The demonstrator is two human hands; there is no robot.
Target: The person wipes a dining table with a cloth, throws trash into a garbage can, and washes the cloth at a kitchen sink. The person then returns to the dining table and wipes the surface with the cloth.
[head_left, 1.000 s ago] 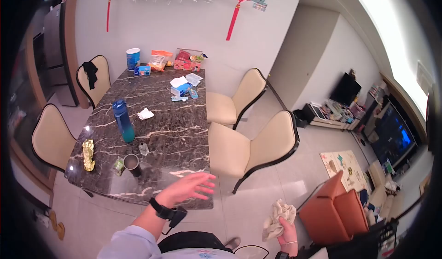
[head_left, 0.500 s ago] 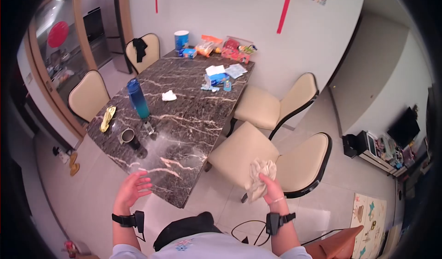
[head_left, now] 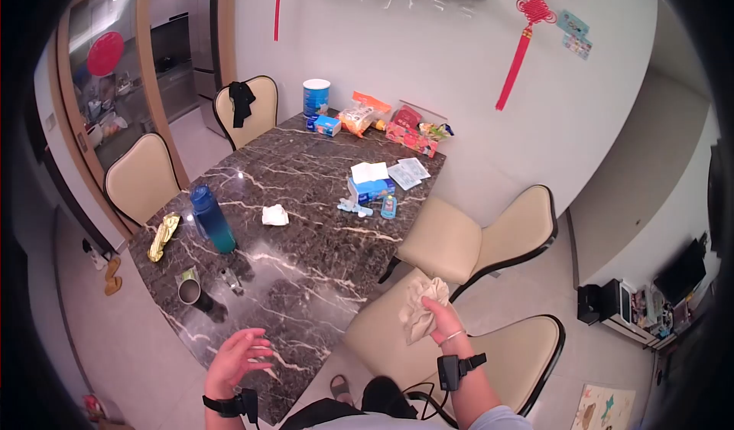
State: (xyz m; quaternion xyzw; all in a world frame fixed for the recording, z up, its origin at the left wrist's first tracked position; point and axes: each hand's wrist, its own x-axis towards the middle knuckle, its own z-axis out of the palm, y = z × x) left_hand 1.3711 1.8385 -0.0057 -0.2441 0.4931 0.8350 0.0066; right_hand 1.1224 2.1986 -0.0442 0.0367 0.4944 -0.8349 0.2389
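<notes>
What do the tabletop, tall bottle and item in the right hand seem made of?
Tabletop: polished stone or a look-alike, from pale veins and glare.
Tall bottle: smooth, probably plastic, from its blue-to-green sheen; coated metal possible.
Cloth in right hand: likely matte fabric, from its soft folds.

The marble table (head_left: 306,254) carries a bottle (head_left: 212,220) (blue-green) and cup (head_left: 196,295).
</notes>
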